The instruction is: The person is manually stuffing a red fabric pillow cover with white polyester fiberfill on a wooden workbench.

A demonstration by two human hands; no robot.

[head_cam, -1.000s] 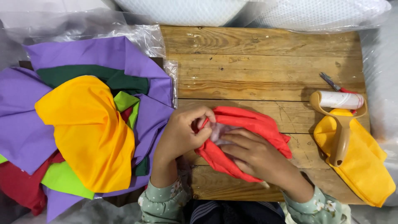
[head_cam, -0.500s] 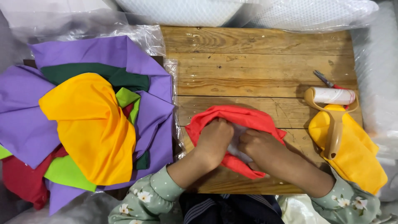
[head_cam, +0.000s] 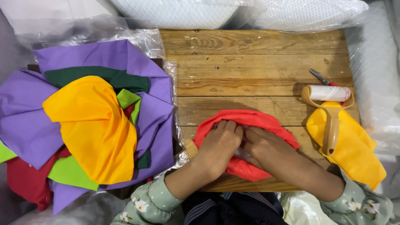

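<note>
Both hands press down side by side on a red cloth (head_cam: 254,121) that lies bunched on the near half of a wooden table (head_cam: 250,62). The left hand (head_cam: 218,146) lies palm down with its fingers curled into the cloth's upper fold; the right hand (head_cam: 264,146) lies just beside it, touching it, fingers likewise tucked into the fabric. Neither hand is spread flat: each appears closed on a gather of the red cloth, with a pale patch of something just visible between them, too hidden to identify. The step in hand, judged from this posture, is pressing or tucking the cloth into a compact shape; a further move would call for keeping the gathered folds pinned so that they do not spring open. The cloth lies directly under and around both hands, its rim arching beyond the fingertips and its lower edge showing beneath the wrists near the table's front edge. To the left, apart from the hands, a heap of coloured cloths (head_cam: 91,125), purple, orange, green and dark red, rests on clear plastic wrap (head_cam: 83,31). To the right, well clear of the right hand, a lint roller (head_cam: 329,112) lies across a yellow cloth (head_cam: 354,146), with small scissors (head_cam: 323,79) just beyond the roller's head.
</note>
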